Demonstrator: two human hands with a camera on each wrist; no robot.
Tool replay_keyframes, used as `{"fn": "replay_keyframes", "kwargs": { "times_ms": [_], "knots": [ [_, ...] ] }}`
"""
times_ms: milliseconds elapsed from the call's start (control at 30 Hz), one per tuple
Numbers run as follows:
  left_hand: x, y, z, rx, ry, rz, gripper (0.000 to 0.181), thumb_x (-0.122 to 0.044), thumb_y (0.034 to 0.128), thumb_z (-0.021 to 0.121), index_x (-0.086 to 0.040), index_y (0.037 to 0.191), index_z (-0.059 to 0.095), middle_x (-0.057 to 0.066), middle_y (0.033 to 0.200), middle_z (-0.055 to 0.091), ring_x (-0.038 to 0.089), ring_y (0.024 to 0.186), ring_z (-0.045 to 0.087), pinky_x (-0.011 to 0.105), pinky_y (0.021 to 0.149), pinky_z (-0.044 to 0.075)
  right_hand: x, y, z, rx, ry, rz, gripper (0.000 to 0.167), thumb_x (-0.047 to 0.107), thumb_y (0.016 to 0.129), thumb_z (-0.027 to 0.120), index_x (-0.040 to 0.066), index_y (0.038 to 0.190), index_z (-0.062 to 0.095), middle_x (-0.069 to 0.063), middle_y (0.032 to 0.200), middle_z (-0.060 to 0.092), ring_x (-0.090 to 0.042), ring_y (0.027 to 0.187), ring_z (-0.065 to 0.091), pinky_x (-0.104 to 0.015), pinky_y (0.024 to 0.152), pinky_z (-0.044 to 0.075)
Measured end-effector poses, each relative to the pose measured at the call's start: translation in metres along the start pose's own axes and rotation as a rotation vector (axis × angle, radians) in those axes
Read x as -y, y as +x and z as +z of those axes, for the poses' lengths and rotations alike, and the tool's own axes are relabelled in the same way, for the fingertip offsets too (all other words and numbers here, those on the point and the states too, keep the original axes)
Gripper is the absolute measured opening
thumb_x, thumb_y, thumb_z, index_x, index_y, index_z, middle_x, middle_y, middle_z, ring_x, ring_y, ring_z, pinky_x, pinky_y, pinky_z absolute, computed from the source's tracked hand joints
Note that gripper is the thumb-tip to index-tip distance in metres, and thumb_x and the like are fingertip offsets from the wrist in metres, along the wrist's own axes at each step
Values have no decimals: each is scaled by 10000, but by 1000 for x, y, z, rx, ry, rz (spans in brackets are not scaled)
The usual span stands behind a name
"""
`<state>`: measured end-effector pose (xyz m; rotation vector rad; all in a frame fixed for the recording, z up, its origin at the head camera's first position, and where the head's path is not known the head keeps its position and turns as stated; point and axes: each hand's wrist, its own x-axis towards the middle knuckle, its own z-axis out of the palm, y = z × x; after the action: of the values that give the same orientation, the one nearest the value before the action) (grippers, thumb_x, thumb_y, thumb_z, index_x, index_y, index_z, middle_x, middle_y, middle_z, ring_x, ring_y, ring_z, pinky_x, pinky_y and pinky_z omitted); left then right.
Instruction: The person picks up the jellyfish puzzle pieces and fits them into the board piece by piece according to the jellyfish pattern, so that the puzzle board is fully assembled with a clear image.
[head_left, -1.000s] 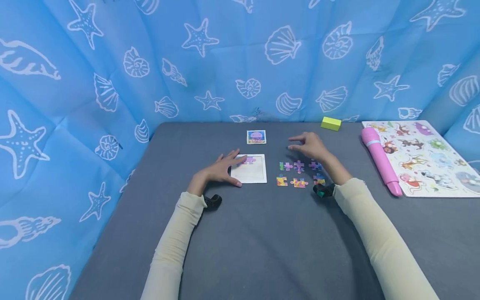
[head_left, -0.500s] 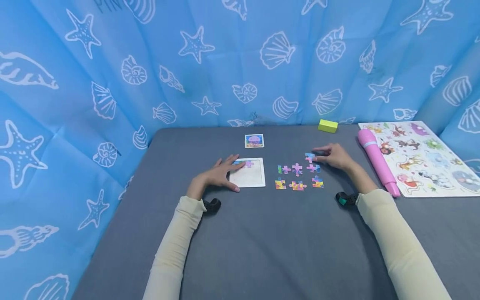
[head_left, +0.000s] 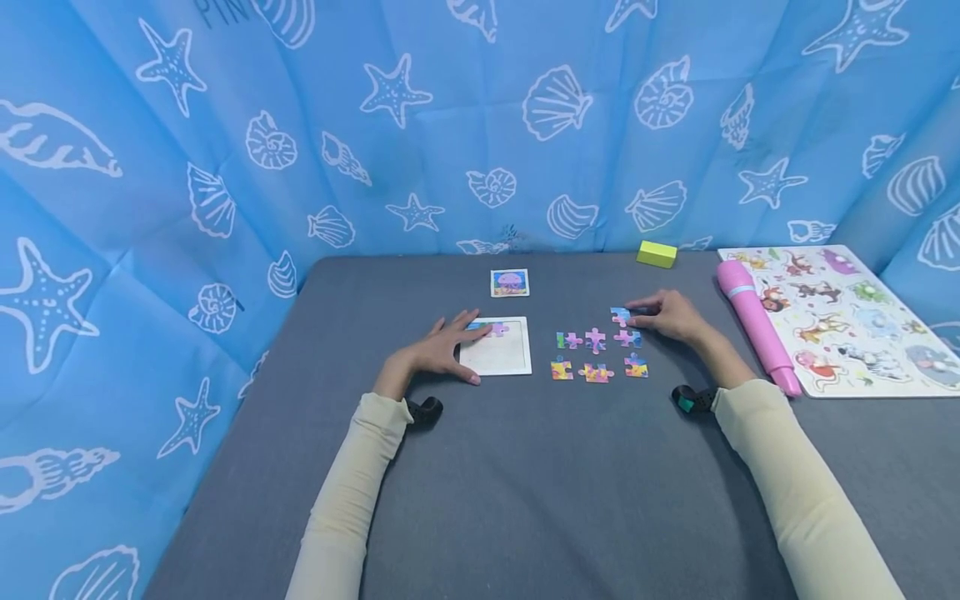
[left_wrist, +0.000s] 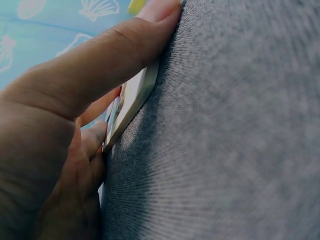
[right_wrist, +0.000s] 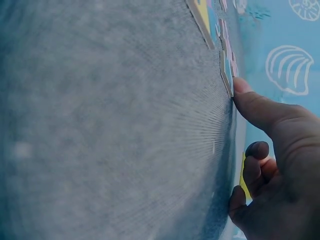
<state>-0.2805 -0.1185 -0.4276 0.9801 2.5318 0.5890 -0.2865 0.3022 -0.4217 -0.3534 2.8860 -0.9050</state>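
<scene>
The white tray (head_left: 495, 357) is flanked on its left side by the left hand (head_left: 437, 347), whose fingers are widely spread; the thumb is laid by the near edge, and the index finger is extended over 2 joined pieces (head_left: 498, 330) set along the tray's far side. To the right, a blue puzzle piece (head_left: 619, 317) is touched at its right edge by the right hand (head_left: 670, 315); a narrow gap is kept between thumb and index finger, but whether the piece is pinched cannot be told. Just nearer, 6 loose pieces (head_left: 596, 339) are laid on the grey table (head_left: 525, 483) in 2 rows of 3. Beyond the tray, a jellyfish card (head_left: 510, 282) is placed; farther right, a yellow block (head_left: 656, 254) and a pink stick (head_left: 759, 329), rested against an animal board (head_left: 903, 383), are seen.
</scene>
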Motion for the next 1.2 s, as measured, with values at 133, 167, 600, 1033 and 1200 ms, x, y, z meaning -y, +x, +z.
{"fn": "replay_keyframes", "kwargs": {
  "times_ms": [133, 167, 600, 1033, 1200],
  "knots": [
    [0, 0, 0, -4, -4, -1, 943, -435, 742, 723, -211, 1481, 181, 96, 1563, -15, 285, 1434, -63, 554, 1117, -63, 3, 1, 0, -3, -51, -38, 397, 274, 865, 641, 7, 1158, 630, -87, 751, 459, -186, 694, 361, -303, 614, 276],
    [0, 0, 0, -3, -4, -2, 943, -437, 742, 722, -213, 1481, 181, 95, 1563, -17, 285, 1434, -63, 553, 1117, -64, 3, 2, 0, -6, -57, -44, 388, 268, 867, 639, 5, 1152, 631, -84, 741, 461, -183, 688, 367, -304, 614, 279],
    [1, 0, 2, -2, -5, -4, 947, -453, 740, 716, -219, 1482, 175, 82, 1564, -34, 276, 1434, -72, 545, 1119, -67, 39, 20, 20, -96, 55, -88, 341, 243, 852, 655, -17, 1073, 641, -36, 674, 399, -107, 569, 356, -271, 548, 301],
    [2, 3, 1, 15, 4, -43, 943, -469, 750, 701, -258, 1483, 146, 49, 1565, -60, 245, 1434, -97, 529, 1120, -88, 122, 45, 82, 5, 82, -172, 295, 261, 793, 719, 48, 995, 689, -20, 652, 410, -167, 597, 365, -291, 587, 293],
    [2, 4, 1, 18, 0, -52, 951, -484, 742, 700, -269, 1481, 143, 35, 1565, -62, 243, 1433, -102, 525, 1122, -89, 128, 49, 90, 12, -25, -176, 319, 316, 779, 723, 91, 1004, 702, -26, 691, 461, -173, 647, 398, -288, 590, 259]
  ]
}}
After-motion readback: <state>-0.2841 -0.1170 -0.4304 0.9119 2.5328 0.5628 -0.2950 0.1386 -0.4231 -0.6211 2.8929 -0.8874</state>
